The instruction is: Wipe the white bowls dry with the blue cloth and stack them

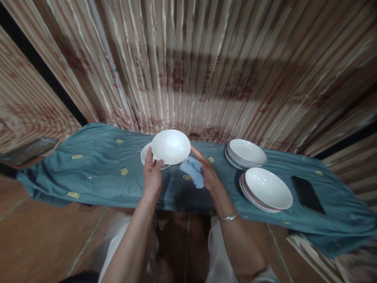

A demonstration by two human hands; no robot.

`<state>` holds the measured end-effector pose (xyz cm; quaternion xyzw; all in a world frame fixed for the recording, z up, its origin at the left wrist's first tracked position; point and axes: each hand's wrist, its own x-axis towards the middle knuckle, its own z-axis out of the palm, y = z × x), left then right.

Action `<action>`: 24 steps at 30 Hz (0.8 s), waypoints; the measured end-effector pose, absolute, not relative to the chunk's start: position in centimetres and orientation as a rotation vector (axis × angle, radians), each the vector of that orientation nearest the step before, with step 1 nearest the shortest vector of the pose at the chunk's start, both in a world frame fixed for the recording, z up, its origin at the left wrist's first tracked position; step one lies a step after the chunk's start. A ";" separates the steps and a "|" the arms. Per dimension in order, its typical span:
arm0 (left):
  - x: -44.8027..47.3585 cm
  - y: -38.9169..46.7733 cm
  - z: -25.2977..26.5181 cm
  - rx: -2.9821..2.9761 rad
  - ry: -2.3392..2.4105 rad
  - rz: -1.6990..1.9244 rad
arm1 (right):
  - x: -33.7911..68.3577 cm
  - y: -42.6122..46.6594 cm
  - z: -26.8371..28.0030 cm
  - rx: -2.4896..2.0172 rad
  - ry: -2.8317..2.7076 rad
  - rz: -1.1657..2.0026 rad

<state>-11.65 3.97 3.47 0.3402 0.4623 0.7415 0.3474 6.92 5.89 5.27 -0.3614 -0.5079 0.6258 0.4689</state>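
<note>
Fingers (149,154) hold an empty white bowl (171,146).

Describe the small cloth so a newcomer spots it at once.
Find the teal, yellow-patterned tablecloth. Above its middle, the right hand holds the crumpled cloth beside a white dish. Pale blue sets it apart from that dish and the darker tablecloth.

1 L hand (152,177) + 1 R hand (208,173) = 2. 1 held white bowl (171,146); min. 1 lower white dish (144,155), exact no. unclear. 1 blue cloth (193,171). 1 rear dish stack (247,151) + 1 front dish stack (268,188) = 2, sev. pcs ea. 1 blk smartphone (308,194), 1 bangle (230,216), 1 tablecloth (103,169).
</note>
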 end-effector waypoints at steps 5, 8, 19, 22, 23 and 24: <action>-8.0 3.1 3.2 0.842 1.133 1.851 | 10.4 4.1 5.0 -0.937 -1.151 1.442; -6.1 2.7 2.2 0.822 1.127 1.787 | 11.9 3.1 4.0 -0.995 -1.110 1.365; -4.2 1.7 -1.5 0.792 1.178 1.567 | 13.9 1.1 1.1 -1.168 -0.907 1.446; -4.4 1.5 -1.9 0.779 1.199 1.555 | 13.9 0.9 0.6 -1.172 -0.905 1.454; -4.5 1.4 -2.1 0.779 1.204 1.557 | 13.8 0.8 0.4 -1.174 -0.903 1.454; -4.5 1.4 -2.3 0.785 1.205 1.558 | 13.8 0.8 0.2 -1.177 -0.901 1.454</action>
